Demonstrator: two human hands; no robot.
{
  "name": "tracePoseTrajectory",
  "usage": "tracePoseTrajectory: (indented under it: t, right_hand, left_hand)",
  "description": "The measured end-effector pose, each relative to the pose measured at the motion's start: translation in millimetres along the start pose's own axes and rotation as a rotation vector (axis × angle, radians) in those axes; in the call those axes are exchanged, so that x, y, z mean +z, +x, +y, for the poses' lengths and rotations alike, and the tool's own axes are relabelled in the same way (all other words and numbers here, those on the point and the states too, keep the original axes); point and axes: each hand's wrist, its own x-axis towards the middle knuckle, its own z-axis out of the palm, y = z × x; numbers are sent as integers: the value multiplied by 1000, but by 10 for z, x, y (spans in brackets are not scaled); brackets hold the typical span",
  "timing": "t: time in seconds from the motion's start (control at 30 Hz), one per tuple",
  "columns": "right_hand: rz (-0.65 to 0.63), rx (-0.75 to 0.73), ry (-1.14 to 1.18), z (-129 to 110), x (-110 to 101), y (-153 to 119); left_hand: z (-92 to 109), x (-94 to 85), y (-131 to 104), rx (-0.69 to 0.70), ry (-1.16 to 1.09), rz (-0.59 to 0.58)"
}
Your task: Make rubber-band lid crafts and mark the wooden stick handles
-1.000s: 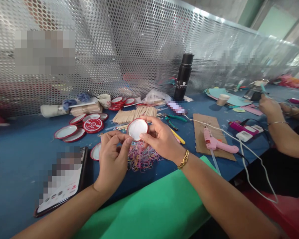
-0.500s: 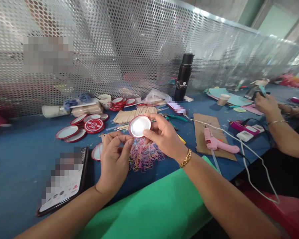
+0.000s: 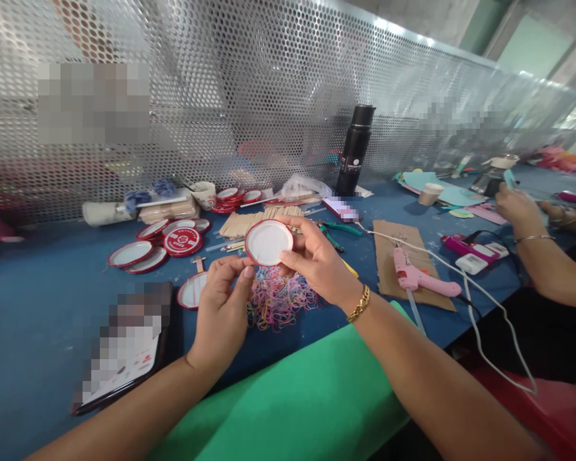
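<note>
My right hand (image 3: 317, 262) grips a red-rimmed jar lid (image 3: 269, 243) by its right side, thumb on the white inner face. At the lid's lower left edge, the thumb and forefinger of my left hand (image 3: 224, 304) are pinched together. What they pinch is too small to make out; a faint thin line shows on the lid beside them. Below the lid lies a tangled pile of colourful thin strands (image 3: 283, 301). Partly behind my left hand, another lid (image 3: 190, 291) rests with its white side up, a small wooden piece at its top edge.
Several lids (image 3: 130, 253) lie at the left, near a phone (image 3: 125, 352). Wooden sticks (image 3: 254, 221), pliers (image 3: 340, 227) and a black bottle (image 3: 354, 150) stand or lie behind. At right, a pink glue gun (image 3: 420, 278) rests on cardboard (image 3: 384, 256); a white cable and another person's hands (image 3: 518, 208) are beyond.
The held lid has tilted to face me more, its glare gone. My left fingertips have shifted slightly at its edge. The other person's hand has moved a little.
</note>
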Motion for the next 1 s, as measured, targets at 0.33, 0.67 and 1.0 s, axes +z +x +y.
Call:
tracePoseTrajectory:
  t: [0.33,0.67,1.0]
  right_hand:
    - [-49,-61,-156,35,-63,6]
    - [-111,-61,-478,37,-192,1]
    - [46,-109,-735,56,-211,36]
  left_hand:
    - [-7,30,16,-226,-326,24]
    - [7,66,21,-262,-276,-102]
    - [12,95,19,-278,-305,-170]
